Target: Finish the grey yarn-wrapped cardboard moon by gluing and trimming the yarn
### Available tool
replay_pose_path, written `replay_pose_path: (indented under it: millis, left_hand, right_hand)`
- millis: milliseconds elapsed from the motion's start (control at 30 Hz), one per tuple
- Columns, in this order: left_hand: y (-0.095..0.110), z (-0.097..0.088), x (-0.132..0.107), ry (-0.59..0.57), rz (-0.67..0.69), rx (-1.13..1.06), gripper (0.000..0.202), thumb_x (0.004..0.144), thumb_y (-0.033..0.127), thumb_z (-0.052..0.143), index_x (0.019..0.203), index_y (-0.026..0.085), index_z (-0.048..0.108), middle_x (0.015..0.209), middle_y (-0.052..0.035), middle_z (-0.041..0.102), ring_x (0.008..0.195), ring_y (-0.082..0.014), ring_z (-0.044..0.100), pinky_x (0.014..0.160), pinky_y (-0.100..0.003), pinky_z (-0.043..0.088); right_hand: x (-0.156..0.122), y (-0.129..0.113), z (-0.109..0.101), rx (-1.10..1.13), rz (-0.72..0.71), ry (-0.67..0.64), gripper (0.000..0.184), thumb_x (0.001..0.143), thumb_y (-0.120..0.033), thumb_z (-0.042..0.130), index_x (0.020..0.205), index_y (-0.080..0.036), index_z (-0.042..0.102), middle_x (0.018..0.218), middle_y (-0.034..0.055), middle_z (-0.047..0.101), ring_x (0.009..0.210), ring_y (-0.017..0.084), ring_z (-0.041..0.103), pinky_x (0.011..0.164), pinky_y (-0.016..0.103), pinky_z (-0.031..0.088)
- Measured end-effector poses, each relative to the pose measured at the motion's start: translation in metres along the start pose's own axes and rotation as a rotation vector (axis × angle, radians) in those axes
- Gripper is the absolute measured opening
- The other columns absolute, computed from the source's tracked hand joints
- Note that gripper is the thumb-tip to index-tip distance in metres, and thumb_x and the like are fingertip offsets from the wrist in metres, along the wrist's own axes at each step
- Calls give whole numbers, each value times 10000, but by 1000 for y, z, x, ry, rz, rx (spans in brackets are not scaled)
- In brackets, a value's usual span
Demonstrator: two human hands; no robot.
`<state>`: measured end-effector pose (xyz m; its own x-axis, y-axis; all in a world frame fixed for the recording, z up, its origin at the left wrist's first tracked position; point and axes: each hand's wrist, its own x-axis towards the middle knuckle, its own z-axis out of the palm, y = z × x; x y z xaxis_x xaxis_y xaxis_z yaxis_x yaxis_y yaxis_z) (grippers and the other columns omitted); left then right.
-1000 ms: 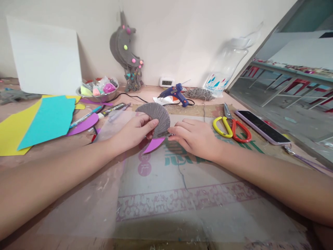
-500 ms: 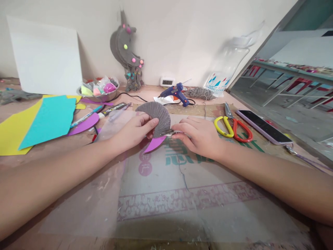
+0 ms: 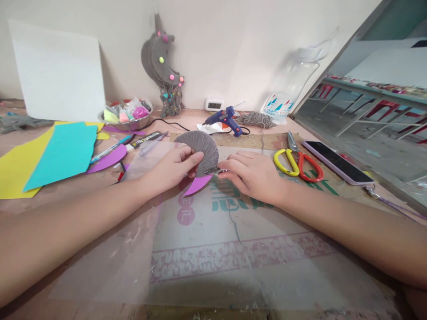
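A crescent-shaped purple foam piece [image 3: 199, 184], wrapped over most of its length in grey yarn [image 3: 206, 151], is held above the plastic-covered mat. My left hand [image 3: 178, 166] pinches it on the inner curve, thumb on top. Its lower purple tip is unwrapped. My right hand [image 3: 248, 173] is closed at the crescent's right edge, with a short bit of grey yarn pinched between thumb and forefinger. Behind it lies a loose bundle of grey yarn [image 3: 255, 119], from which a strand runs down toward my right hand.
Scissors [image 3: 293, 166] and a phone [image 3: 338, 162] lie to the right. At the back are a blue glue gun [image 3: 225, 120], a small clock [image 3: 214, 105], a plastic jar [image 3: 283, 89] and a metal bowl [image 3: 142, 121]. Foam sheets [image 3: 63, 153] spread left; a decorated grey crescent [image 3: 156, 58] hangs on the wall.
My right hand has shifted slightly left, and its fingertips have closed in by the crescent's edge; less yarn shows between them. My left hand and the crescent have barely moved.
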<state>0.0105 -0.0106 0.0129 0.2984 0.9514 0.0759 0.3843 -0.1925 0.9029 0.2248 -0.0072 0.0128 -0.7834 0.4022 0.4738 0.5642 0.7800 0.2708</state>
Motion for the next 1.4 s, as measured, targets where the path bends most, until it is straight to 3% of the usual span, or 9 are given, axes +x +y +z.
replay_pose_path:
  millis: [400, 633, 1400]
  left_hand:
    - [-1, 0, 0, -10, -3, 24, 344, 864, 441, 438, 638, 183, 469, 561, 24, 511, 471, -88, 459, 438, -208, 360]
    - [-2, -1, 1, -13, 21, -6, 343, 872, 430, 429, 640, 181, 472, 576, 20, 515, 532, -96, 491, 510, -214, 397]
    - [3, -1, -1, -8, 5, -25, 321, 864, 403, 451, 628, 186, 472, 576, 24, 513, 537, -100, 497, 512, -214, 404]
  right_hand:
    - [-1, 2, 0, 6, -15, -7, 298, 929, -355, 401, 879, -165, 625, 712, 15, 600, 683, 132, 517, 612, 252, 336]
    - [-1, 1, -2, 5, 10, -21, 292, 922, -364, 405, 922, -155, 609, 749, 32, 613, 693, 144, 529, 607, 261, 331]
    - [0, -1, 1, 20, 11, 3, 281, 926, -356, 403, 902, -154, 597, 731, 29, 603, 674, 142, 512, 589, 260, 315]
